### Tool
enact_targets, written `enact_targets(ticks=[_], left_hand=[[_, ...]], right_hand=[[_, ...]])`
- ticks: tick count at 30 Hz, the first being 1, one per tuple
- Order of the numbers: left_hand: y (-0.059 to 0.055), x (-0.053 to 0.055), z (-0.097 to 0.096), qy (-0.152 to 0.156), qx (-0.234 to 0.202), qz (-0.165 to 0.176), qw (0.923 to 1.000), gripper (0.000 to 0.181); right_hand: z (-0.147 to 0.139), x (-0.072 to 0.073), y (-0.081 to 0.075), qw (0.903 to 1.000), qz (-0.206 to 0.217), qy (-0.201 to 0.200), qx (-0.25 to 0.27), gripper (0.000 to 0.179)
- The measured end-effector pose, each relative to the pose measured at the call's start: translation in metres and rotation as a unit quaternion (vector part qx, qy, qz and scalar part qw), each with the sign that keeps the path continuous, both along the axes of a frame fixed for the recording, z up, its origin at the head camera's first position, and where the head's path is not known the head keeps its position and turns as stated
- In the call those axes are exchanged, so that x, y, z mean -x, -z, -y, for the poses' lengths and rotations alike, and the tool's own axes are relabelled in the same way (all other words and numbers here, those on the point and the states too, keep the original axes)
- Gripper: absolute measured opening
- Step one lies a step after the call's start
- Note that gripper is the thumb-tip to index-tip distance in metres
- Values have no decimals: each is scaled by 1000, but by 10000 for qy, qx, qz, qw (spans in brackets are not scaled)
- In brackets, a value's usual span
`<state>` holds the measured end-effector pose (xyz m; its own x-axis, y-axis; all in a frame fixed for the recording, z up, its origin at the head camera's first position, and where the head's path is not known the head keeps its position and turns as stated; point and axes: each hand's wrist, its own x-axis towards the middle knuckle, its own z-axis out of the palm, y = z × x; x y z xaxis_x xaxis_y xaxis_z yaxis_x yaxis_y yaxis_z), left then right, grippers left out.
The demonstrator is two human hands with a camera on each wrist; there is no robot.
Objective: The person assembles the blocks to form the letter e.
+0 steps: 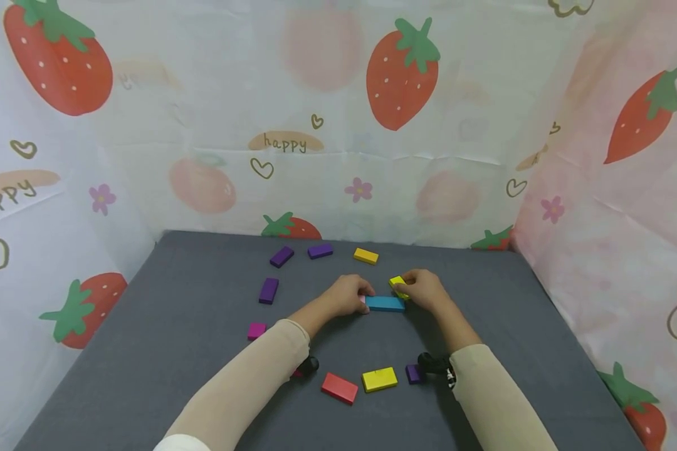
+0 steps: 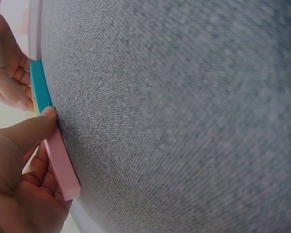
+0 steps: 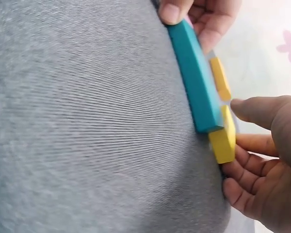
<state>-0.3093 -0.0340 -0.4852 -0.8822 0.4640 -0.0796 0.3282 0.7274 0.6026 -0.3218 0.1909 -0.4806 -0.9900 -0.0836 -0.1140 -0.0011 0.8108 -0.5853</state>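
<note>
My left hand point(image 1: 346, 294) pinches a pink block point(image 2: 62, 165), its thumb at the end where the pink meets a blue block point(image 1: 385, 304). Most of the pink block is hidden by that hand in the head view. The blue block lies flat on the grey cloth, end to end with the pink one. At the blue block's right end, my right hand point(image 1: 425, 289) holds a yellow block point(image 3: 224, 141) between thumb and fingers. This yellow block sits at an angle, close against the blue block's end or just behind it.
Purple blocks point(image 1: 268, 290), an orange-yellow block point(image 1: 366, 255), a magenta block point(image 1: 256, 331), a red block point(image 1: 340, 388) and another yellow block point(image 1: 380, 379) lie spread around the hands on the grey cloth point(image 1: 175, 351). A small purple block point(image 1: 413, 374) is partly behind the right wrist camera.
</note>
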Motion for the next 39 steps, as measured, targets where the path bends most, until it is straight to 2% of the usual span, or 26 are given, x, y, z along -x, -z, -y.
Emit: enact_targets(ticks=[8,17,24,26,32,39], left_hand=[[2,1,0,-2,58,-7,10000,35],[0,-2,2,25,-52,0,10000,33],[-1,-2,3,49,-48,-23,10000,32],[0,-2,2,60,-56,-23,10000,32],[1,0,2,91,-75,-94,9999,32],[3,1,3,74,-72,-110,9999,32]], right_hand=[[-7,11,-12,9996,-78,-243,106,48],[9,27,-33,9983,-263,-492,148,51],[25,46,-43,9908,-545,-1198,-309,46],[29,51,-43,9892,-567,-1300,-366,46],[34,64,-39,9908,-535,-1224,-202,46],[37,81,-21,9907,-552,-1242,-28,48]])
